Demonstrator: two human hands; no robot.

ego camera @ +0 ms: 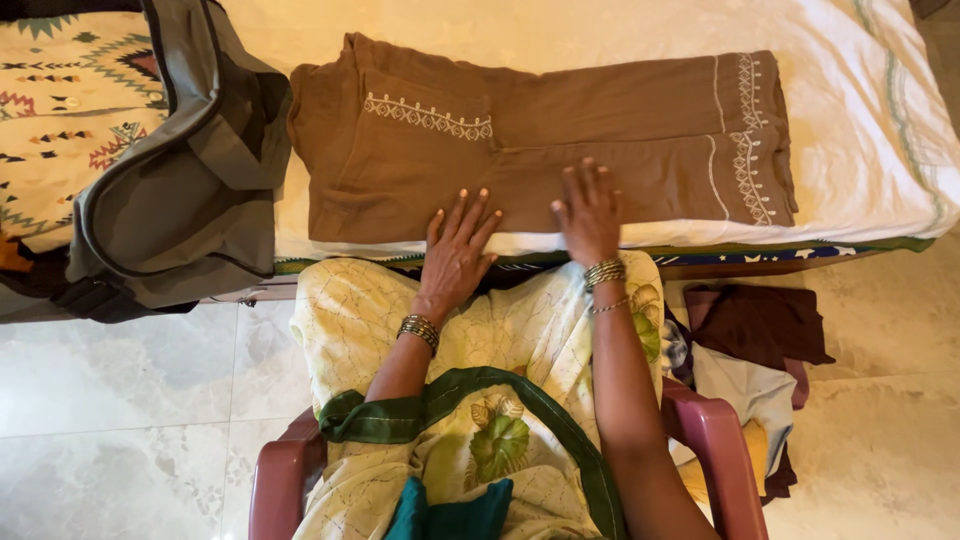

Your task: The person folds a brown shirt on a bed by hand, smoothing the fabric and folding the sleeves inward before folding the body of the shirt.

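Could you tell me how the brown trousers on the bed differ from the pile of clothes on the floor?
The brown trousers lie flat and folded on the bed, under both hands; the pile of clothes lies crumpled on the floor beside the chair, untouched. The trousers show white embroidery; the pile mixes maroon, pale and yellow pieces. Both are fabric garments.

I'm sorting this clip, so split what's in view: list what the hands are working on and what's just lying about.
In hand:
brown trousers, flat on the bed sheet
left hand and right hand, both pressed flat on them

Lying about:
grey bag, open
patterned cloth
pile of clothes by the chair
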